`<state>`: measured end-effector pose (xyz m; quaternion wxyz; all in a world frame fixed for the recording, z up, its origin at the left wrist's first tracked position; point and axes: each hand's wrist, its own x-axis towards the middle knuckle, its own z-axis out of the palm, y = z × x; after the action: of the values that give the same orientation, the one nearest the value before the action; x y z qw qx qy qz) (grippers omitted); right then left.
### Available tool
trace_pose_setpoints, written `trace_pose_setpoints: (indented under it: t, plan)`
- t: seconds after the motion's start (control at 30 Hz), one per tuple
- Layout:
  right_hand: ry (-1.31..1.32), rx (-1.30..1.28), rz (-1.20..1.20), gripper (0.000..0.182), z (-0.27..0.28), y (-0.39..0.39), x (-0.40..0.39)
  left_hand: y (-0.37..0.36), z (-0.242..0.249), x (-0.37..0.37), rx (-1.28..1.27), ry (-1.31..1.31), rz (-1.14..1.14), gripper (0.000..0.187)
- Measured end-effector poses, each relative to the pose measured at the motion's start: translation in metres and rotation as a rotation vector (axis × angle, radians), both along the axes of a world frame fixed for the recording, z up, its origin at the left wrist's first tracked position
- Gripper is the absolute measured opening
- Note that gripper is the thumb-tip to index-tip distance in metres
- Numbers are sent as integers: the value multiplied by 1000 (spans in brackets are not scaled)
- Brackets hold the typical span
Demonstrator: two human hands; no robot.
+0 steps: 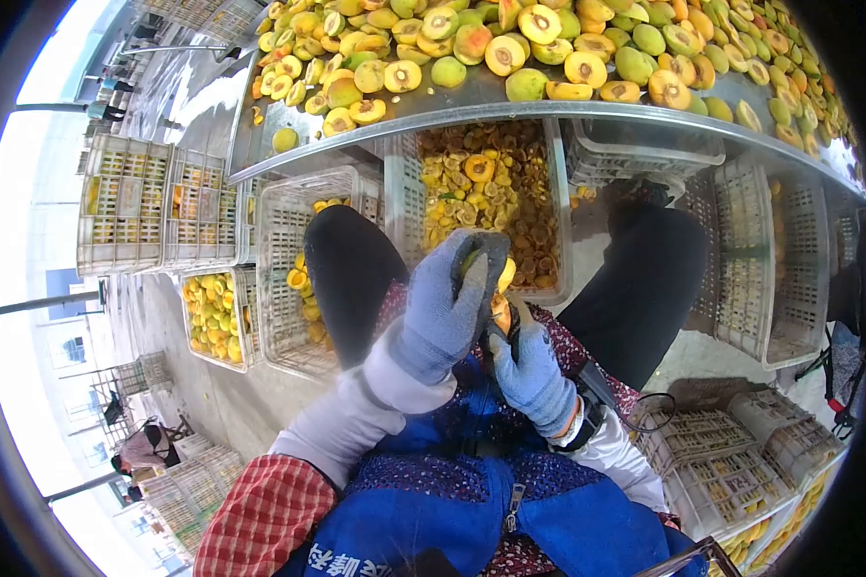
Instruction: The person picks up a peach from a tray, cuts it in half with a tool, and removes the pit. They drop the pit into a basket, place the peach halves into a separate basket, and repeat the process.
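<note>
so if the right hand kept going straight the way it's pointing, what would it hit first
Most likely the left hand, just past the fruit at the fingertips of the right hand. How much depth lies between the two hands is hard to judge from this view.

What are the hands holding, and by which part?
Yellow-orange fruit, between the fingers of the left hand and right hand; the gloves hide exactly where it's gripped.
</note>
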<state>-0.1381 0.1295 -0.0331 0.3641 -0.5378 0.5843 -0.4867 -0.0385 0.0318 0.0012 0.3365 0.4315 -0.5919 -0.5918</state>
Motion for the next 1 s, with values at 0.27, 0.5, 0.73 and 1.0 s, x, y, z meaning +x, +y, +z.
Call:
trace_pose_setpoints:
  t: [0.27,0.5,0.73,1.0]
  plan:
    - [-1377,342,158,27,-5,5,2,-15,6,0,-293,44,-214,27]
    - [-2094,737,543,39,3,1,-11,-17,7,-6,-170,-19,-299,40]
    - [-2364,591,660,43,-21,-8,-2,-6,-28,-6,495,301,36,23]
    - [-1917,746,314,47,-20,-14,-13,-22,-30,40,603,364,461,29]
